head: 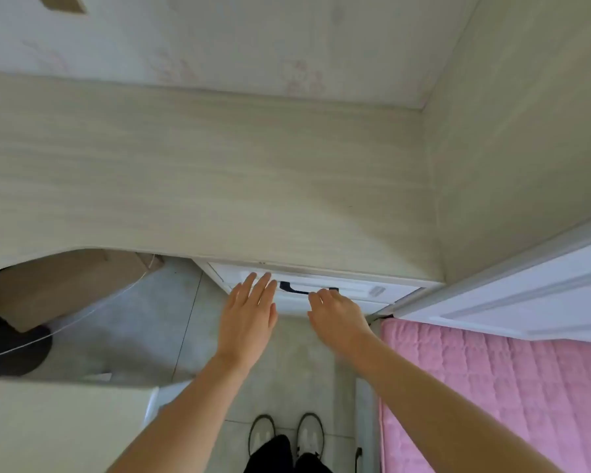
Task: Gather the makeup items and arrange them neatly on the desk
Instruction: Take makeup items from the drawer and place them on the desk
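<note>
So it's a small bedroom corner: pale wood-grain desk (202, 172) running wall to wall, faded floral wallpaper (253, 39) behind it, grey tiled floor (144, 319) underneath. No makeup items are showing anywhere in this shot, so can't say where they are.

Both hands are down at the white drawer (321, 291) tucked under the desk's front edge. The left hand (248, 317) has its fingers straight and together, tips right at the drawer front, just to the left of the dark handle (296, 289). The right hand (336, 317) has its fingers curled at the handle's right end, though whether they're actually wrapped round it I can't tell.

Right of the right hand there's a pink quilted bed cover (492, 387) and a white panel (526, 302) above it. Below the hands, a pair of shoes (285, 433) on the tiles. Off to the left of the left hand, a cardboard box (65, 285) under the desk and a white box (65, 425) nearer the camera.
</note>
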Demonstrator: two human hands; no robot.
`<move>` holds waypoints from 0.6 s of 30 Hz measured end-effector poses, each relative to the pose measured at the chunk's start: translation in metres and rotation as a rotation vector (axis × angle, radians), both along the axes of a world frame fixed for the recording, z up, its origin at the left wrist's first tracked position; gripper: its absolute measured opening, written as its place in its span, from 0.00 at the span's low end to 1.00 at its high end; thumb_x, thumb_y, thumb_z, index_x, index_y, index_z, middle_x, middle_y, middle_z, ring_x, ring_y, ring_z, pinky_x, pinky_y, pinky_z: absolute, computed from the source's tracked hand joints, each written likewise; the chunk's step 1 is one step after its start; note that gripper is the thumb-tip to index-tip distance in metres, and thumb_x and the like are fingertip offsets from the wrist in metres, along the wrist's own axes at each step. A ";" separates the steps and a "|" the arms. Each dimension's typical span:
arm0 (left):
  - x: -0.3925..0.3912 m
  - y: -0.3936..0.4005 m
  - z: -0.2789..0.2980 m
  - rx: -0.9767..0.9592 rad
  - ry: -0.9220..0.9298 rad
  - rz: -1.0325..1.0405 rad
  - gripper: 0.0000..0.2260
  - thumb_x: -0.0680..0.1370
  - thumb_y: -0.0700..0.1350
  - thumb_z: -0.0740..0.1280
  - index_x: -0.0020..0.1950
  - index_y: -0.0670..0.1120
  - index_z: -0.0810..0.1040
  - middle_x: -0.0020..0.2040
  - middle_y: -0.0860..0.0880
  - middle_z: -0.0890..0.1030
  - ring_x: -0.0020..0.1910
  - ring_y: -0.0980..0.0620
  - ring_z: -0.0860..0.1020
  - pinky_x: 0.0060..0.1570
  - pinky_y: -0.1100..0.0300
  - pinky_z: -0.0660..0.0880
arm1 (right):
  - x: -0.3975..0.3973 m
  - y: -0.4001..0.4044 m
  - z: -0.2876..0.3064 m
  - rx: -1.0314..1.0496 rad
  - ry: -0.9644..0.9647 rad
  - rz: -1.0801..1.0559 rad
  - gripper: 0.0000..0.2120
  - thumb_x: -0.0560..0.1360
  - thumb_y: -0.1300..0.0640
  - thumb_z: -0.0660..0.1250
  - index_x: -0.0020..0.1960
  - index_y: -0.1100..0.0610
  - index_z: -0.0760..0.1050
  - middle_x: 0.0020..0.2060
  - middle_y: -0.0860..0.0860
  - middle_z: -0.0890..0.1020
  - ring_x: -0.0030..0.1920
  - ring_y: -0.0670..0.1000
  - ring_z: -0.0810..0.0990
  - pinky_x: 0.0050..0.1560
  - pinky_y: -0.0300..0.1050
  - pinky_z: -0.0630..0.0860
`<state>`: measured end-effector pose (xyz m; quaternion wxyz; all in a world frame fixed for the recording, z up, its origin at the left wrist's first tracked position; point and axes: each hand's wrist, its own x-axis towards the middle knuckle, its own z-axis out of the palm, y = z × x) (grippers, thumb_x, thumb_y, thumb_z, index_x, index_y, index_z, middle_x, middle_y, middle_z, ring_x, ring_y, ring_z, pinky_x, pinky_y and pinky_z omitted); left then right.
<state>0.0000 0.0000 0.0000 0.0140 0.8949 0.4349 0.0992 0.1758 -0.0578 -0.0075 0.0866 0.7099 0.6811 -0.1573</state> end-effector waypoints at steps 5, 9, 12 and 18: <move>0.000 0.017 -0.021 0.028 -0.079 -0.031 0.16 0.76 0.39 0.66 0.64 0.41 0.77 0.65 0.46 0.77 0.68 0.43 0.72 0.61 0.45 0.73 | -0.005 0.025 -0.029 -0.008 0.026 -0.019 0.23 0.76 0.66 0.56 0.71 0.65 0.60 0.65 0.60 0.70 0.67 0.59 0.67 0.64 0.48 0.68; -0.005 0.018 -0.033 0.031 -0.070 -0.052 0.18 0.78 0.41 0.62 0.68 0.43 0.73 0.69 0.47 0.73 0.72 0.46 0.67 0.65 0.45 0.69 | -0.015 0.033 -0.040 -0.047 0.024 -0.039 0.25 0.75 0.70 0.54 0.71 0.67 0.57 0.66 0.63 0.69 0.66 0.61 0.68 0.66 0.49 0.65; -0.009 0.019 -0.038 0.027 -0.052 -0.076 0.19 0.79 0.43 0.59 0.70 0.44 0.71 0.72 0.48 0.70 0.73 0.46 0.64 0.69 0.45 0.65 | -0.018 0.034 -0.048 -0.072 0.029 -0.063 0.25 0.75 0.70 0.56 0.71 0.66 0.57 0.62 0.61 0.71 0.62 0.61 0.71 0.64 0.49 0.66; -0.011 0.022 -0.043 0.039 -0.022 -0.086 0.22 0.79 0.42 0.62 0.73 0.45 0.67 0.72 0.48 0.69 0.73 0.45 0.65 0.70 0.44 0.63 | -0.022 0.025 -0.052 -0.023 0.046 -0.106 0.31 0.72 0.70 0.61 0.73 0.65 0.55 0.63 0.59 0.69 0.63 0.60 0.68 0.68 0.48 0.61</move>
